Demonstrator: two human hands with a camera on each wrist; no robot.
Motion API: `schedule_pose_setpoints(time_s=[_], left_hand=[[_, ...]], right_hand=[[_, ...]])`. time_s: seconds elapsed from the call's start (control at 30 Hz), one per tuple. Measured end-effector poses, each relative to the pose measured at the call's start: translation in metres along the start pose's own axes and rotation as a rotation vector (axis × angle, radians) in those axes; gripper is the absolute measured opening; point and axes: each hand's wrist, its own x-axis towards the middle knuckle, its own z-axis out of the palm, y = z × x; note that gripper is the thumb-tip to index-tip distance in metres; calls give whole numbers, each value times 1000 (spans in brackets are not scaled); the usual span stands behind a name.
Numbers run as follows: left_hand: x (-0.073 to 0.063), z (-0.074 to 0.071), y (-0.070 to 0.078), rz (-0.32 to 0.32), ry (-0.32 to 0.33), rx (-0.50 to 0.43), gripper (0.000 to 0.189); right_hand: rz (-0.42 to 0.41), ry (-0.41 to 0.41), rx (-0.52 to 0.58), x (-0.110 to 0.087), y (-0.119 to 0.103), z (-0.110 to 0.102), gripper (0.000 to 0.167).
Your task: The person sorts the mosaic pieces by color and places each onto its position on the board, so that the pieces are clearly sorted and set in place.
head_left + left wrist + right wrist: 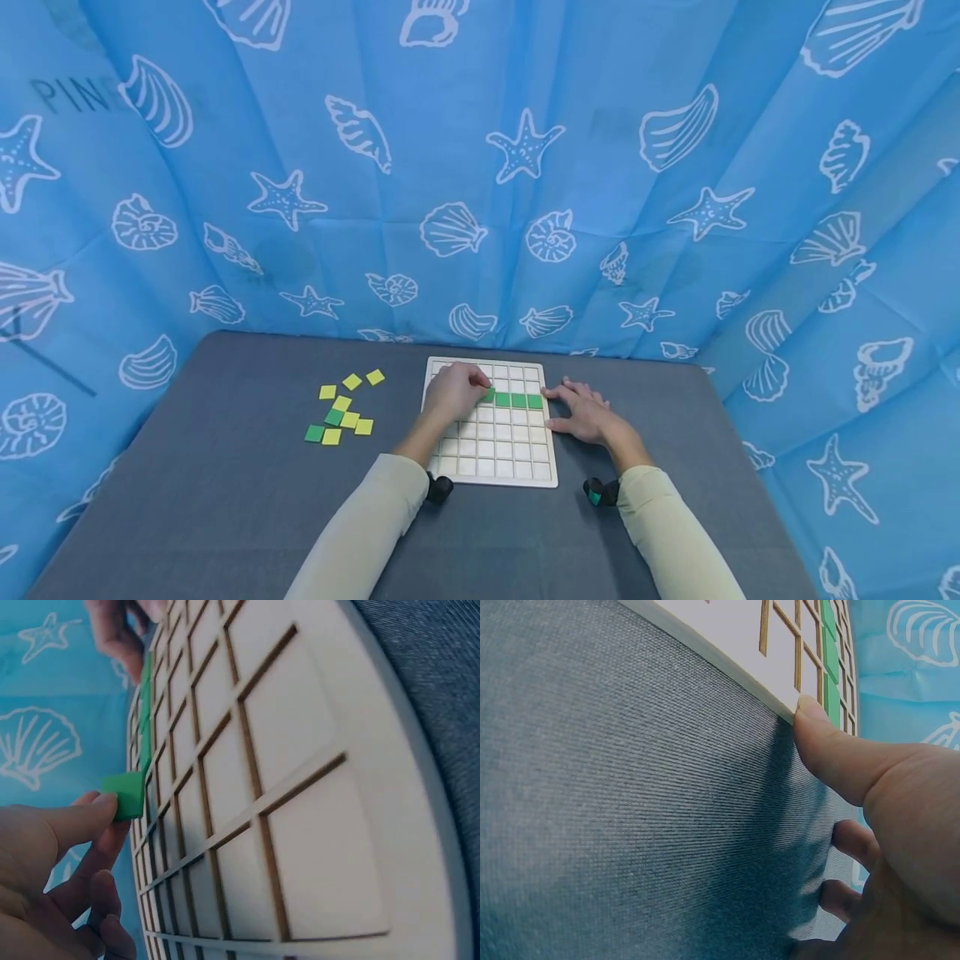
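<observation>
My left hand point(453, 393) pinches a green square tile point(124, 795) between thumb and fingertips, close over the white grid board point(486, 470). Three green tiles point(519, 401) lie side by side in one row of the board, running to its right border. In the head view the held tile is at the left end of that row. At the right edge of the board rests my right hand point(588, 415), its thumb touching the rim and its other fingers spread loosely. It holds no tile.
Left of the board, several loose yellow tiles point(327, 391) and two green tiles point(314, 433) lie scattered on the grey cloth-covered table point(247, 467), some touching or overlapping. A blue curtain point(465, 167) with white shell prints hangs behind the table and along its sides.
</observation>
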Motion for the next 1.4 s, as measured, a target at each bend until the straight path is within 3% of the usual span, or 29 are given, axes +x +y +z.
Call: schedule_pose_setpoints(time_s=[0.27, 0.47, 0.8, 1.23, 1.4], left_hand=[[-1, 6, -2, 20, 45, 112, 4], [-1, 6, 0, 12, 42, 181, 6], [-12, 7, 4, 75, -17, 454, 25], [-23, 1, 8, 201, 46, 556, 41], [-29, -3, 9, 249, 93, 528, 54]], right_hand=[[-7, 6, -11, 1, -2, -1, 60], [4, 7, -18, 2, -3, -1, 60], [6, 9, -9, 1, -3, 1, 59], [-24, 21, -14, -1, 0, 3, 59], [-22, 21, -6, -1, 1, 2, 59]])
